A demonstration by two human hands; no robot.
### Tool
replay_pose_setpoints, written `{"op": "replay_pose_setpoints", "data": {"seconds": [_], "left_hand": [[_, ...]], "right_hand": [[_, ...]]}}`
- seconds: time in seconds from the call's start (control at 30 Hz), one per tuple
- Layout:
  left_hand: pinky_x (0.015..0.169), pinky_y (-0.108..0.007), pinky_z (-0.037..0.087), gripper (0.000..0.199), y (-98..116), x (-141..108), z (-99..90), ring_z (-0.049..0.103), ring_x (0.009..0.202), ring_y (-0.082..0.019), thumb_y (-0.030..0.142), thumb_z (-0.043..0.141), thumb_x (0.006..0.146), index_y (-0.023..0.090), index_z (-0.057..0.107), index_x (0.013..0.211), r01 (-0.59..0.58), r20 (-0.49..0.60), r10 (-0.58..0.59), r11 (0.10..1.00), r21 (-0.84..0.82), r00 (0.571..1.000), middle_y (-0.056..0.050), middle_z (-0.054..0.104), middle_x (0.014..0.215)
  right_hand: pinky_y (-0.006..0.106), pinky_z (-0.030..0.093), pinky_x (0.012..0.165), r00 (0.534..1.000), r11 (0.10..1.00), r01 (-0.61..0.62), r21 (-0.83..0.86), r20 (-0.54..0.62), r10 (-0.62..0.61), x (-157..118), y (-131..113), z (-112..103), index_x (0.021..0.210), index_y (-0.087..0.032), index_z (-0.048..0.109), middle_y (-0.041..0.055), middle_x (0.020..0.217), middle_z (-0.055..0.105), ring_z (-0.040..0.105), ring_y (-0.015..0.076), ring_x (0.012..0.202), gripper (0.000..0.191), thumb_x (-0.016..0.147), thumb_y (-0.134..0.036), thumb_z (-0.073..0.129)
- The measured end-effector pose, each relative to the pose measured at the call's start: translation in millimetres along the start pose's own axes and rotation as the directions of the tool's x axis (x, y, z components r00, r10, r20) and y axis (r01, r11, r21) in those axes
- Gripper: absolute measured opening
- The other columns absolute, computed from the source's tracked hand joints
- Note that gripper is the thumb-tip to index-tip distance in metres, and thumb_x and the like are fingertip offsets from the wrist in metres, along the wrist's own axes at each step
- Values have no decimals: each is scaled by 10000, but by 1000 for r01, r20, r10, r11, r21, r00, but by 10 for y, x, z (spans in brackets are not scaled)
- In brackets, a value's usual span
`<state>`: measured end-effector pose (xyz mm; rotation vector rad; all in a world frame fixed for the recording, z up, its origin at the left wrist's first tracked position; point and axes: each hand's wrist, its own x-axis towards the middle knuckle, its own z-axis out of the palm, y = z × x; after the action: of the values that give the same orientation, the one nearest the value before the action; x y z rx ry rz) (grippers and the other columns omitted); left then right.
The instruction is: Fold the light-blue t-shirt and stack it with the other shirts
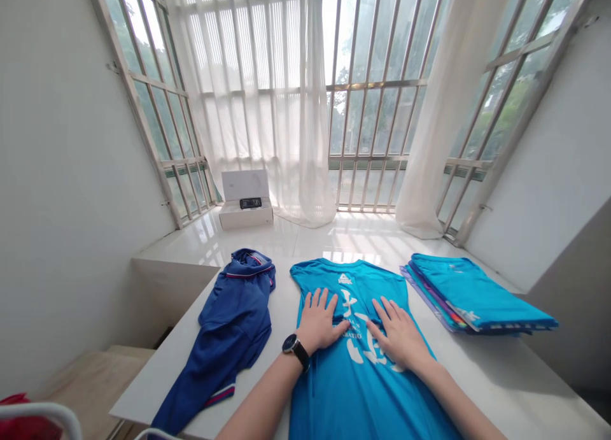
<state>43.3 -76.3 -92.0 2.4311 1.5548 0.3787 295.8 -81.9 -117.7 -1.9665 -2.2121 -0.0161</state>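
Observation:
A bright blue shirt (334, 389) with white lettering lies spread on the white table (506, 389), its collar toward the window. My left hand (319, 322), with a black watch on the wrist, rests flat on the left side of the chest, fingers spread. On the right side of the lettering lies my right hand (397, 333), palm down with its fingers apart. Neither hand grips the fabric. A dark blue shirt (236, 319) with red and white trim lies loosely bunched to the left. To the right sits a stack of folded shirts (477, 293), a bright blue one on top.
An open white box (246, 217) holding a black item stands on the ledge at the back left. Sheer white curtains (305, 109) hang before the barred windows. A white curved rail (48, 411) and something red are at the lower left.

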Motion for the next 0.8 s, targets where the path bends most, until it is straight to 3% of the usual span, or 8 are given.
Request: {"op": "replay_pose_setpoints", "data": {"seconds": [0.27,0.5,0.57,0.67,0.8], "left_hand": [[1217,-588,97,829,-277,337,-117,165,1513,-370,766,333,922,232,341,1555,-47,-12,47,999,20,999,-115,259,1640],[1231,-540,107,760,-183,254,-260,133,1526,-342,604,485,954,158,319,1547,-37,-62,35,999,-28,997,-166,249,1634],[1222,-565,116,777,-92,43,-380,110,1525,-373,491,596,922,154,297,1556,-25,-11,25,999,-25,1000,-188,177,1649],[1201,-573,193,875,56,-552,-579,143,1509,-412,367,745,799,218,321,1551,-32,47,36,996,-80,998,-170,125,1662],[1131,-466,366,612,185,-1509,-661,405,1389,-339,316,710,795,314,536,1382,6,-11,-9,967,-254,1000,-94,422,1538]], "right_hand": [[492,209,1198,999,1000,-18,0,27,18,456,-23,-45,1535,-186,394,134,1618,328,265,327,1498,745,946,-640,344],[462,225,1196,1000,1000,4,1,23,-4,460,-4,-51,1507,-156,438,154,1586,383,307,324,1478,716,954,-605,367],[448,248,1191,1000,1000,10,21,4,-10,456,5,-67,1481,-130,467,168,1563,414,336,315,1463,692,958,-574,373],[478,275,1180,997,996,1,89,-78,6,426,-46,-181,1416,-113,523,186,1524,455,349,334,1447,643,939,-532,421],[529,334,1145,950,925,78,371,-310,45,100,-401,-579,1263,-167,624,186,1444,522,396,360,1400,567,902,-573,461]]}}
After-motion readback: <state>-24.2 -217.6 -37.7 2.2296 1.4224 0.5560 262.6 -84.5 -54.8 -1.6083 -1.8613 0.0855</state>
